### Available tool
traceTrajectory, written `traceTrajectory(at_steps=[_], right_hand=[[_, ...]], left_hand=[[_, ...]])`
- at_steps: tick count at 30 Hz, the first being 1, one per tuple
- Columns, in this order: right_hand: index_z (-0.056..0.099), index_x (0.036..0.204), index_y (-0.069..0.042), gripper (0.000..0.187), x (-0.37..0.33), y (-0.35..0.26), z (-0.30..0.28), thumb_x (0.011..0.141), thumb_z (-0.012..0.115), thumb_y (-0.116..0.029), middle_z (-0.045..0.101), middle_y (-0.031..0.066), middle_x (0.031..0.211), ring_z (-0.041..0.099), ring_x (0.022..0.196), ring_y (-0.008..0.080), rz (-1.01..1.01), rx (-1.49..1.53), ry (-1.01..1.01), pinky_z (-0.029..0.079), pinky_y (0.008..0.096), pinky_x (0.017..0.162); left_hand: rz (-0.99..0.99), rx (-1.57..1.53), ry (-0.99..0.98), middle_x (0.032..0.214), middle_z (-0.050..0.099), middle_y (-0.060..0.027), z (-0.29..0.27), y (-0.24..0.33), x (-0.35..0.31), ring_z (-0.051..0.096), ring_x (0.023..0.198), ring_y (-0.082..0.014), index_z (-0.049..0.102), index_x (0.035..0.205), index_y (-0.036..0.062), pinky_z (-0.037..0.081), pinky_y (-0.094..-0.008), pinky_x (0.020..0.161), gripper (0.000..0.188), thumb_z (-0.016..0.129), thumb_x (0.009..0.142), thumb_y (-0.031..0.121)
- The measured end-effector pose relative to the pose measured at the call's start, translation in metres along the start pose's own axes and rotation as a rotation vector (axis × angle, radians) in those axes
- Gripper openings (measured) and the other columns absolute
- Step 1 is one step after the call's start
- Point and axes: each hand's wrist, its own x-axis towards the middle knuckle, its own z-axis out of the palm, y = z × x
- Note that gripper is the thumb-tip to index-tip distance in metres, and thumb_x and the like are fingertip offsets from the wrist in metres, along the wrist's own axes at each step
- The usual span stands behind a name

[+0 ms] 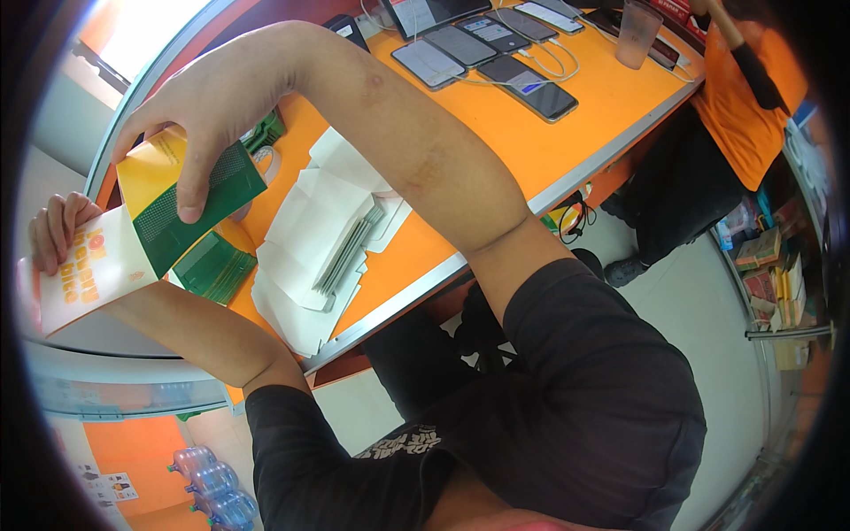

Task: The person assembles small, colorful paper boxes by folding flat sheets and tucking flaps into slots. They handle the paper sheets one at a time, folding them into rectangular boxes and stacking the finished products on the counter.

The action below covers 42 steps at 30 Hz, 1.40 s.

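Both of my hands are on a printed piece of folded card. It has a white panel with orange lettering (88,270), plus a yellow and green part (190,217). My left hand (62,232) curls its fingers over the far edge of the white panel. From above, my right hand (217,97) grips the yellow and green part, its thumb on the green face; the other fingers are partly hidden. Whether the panels are one piece or two, I cannot tell. Just below lies a stack of green cards (212,270). To the right are flattened white cartons (310,221).
Several phones (531,87) with white cables lie on the orange table (443,124), beside a clear plastic cup (637,35). A tape roll (267,164) is near my right hand. Another person in an orange shirt (744,106) stands beyond the table's right edge. Water bottles (212,482) stand lower left.
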Motion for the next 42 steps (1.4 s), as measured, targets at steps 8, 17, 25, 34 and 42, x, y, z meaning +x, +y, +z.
traceTrajectory(at_steps=[8,17,25,34,42], right_hand=[[0.055,0.141,-0.015,0.085,0.0,0.0,-0.001,0.066,0.087,-0.036,0.065,0.0132,0.125,0.065,0.112,0.025,-0.015,0.086,-0.021,0.052,0.0321,0.096],[0.054,0.142,-0.014,0.089,0.001,-0.002,0.002,0.065,0.088,-0.044,0.063,0.0133,0.128,0.064,0.115,0.0259,0.036,0.012,0.0,0.05,0.0327,0.098],[0.053,0.143,-0.011,0.089,-0.004,0.005,-0.002,0.07,0.085,-0.05,0.065,0.0151,0.121,0.066,0.111,0.027,0.008,0.078,-0.04,0.051,0.0301,0.093],[0.034,0.153,-0.008,0.072,0.003,0.186,-0.027,0.087,0.063,-0.016,0.067,0.0146,0.115,0.066,0.089,0.0224,0.438,0.801,1.266,0.054,0.033,0.08],[0.056,0.114,-0.002,0.029,-0.079,0.271,-0.014,0.091,0.065,-0.017,0.066,0.0113,0.087,0.065,0.071,0.0178,0.819,0.838,1.596,0.049,0.0326,0.059]], left_hand=[[-0.076,-0.116,-0.012,0.06,0.055,0.0061,-0.01,0.006,0.006,0.048,0.061,-0.0062,0.048,0.063,0.0154,0.036,-0.0212,0.062,0.029,0.07,0.082,0.011],[0.049,0.052,0.068,0.055,0.052,0.0088,0.002,0.001,-0.002,0.044,0.056,-0.0058,0.044,0.054,0.0184,0.035,-0.0207,0.06,0.038,0.062,0.087,0.016],[0.153,0.075,0.255,0.057,0.046,0.0051,-0.011,0.018,0.0,0.042,0.056,-0.0075,0.045,0.055,0.0162,0.034,-0.0211,0.059,0.027,0.061,0.077,0.009],[0.223,0.163,0.385,0.059,0.045,0.0043,-0.016,0.033,-0.003,0.039,0.056,-0.0076,0.046,0.056,0.0146,0.034,-0.021,0.059,0.025,0.059,0.076,0.007],[0.256,0.209,0.313,0.06,0.042,0.0048,-0.014,0.032,-0.005,0.037,0.057,-0.0065,0.045,0.058,0.0139,0.032,-0.0216,0.058,0.024,0.057,0.078,0.006]])
